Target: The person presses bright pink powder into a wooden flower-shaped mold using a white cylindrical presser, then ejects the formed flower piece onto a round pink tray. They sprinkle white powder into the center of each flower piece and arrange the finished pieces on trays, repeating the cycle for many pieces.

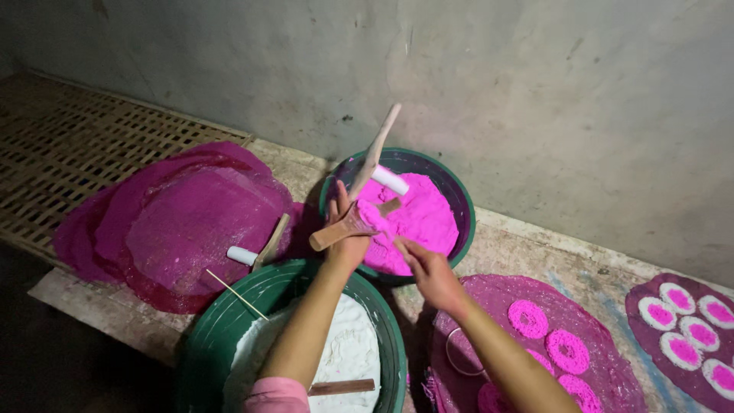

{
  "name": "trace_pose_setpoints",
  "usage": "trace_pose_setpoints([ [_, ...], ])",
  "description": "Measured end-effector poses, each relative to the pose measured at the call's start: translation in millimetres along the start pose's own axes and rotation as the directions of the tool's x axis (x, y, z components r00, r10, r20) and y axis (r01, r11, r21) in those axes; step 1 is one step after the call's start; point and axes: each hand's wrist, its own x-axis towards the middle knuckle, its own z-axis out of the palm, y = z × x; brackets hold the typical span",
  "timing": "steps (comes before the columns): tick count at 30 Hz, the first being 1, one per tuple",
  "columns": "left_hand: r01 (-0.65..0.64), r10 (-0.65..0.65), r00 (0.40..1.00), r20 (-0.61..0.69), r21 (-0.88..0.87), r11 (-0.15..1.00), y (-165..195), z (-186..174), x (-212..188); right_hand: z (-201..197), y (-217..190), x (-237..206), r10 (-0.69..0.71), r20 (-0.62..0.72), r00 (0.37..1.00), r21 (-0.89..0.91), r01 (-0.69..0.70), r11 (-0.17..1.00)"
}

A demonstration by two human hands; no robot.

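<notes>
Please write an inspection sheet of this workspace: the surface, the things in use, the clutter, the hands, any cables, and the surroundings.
Surface: rough concrete ledge, stained, along a wall.
Job's things: green basin of pink powder; wooden press tool; round pink mat carrying pink rings.
Clutter: green basin of white paste with a thin stick; pile of pink mats; a second wooden tool; further mat with white-rimmed discs.
Grips: left hand closed on the wooden press tool over the pink powder; right hand beside it, whether it holds anything cannot be told.
Cables: nothing seen.
Surroundings: grey plastered wall; slatted bamboo rack at left.
</notes>
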Motion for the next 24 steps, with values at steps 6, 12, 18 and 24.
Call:
trace_pose_setpoints([
  [6, 0.238, -0.288, 0.953, -0.095, -0.352, 0.905, -37.6, -15.2, 27.2, -24.7, 5.6, 6.8, 0.443, 0.392, 0.806, 0.163, -0.534, 0.830],
  [12, 0.563, -0.321, 0.723, 0.612, -0.791, -0.240, -27.3, -15.8, 4.6, -51.3, -9.6, 67.7, 0.065, 0.090, 0.994, 0.208, -0.082, 0.975],
  [18, 0.796, 0.419, 0.577, 0.701, -0.367, -0.481, 56.6, -22.5, -94.7, -44.0, -65.5, 27.3, 0.039, -0.112, 0.993, 0.980, 0.104, 0.172],
  [24, 0.370, 0.240, 0.765, 0.597, -0.713, 0.596, 72.9, -58.9, -123.2, -116.6, -94.1, -53.0, -0.157, -0.066, 0.985, 0.614, 0.164, 0.772],
])
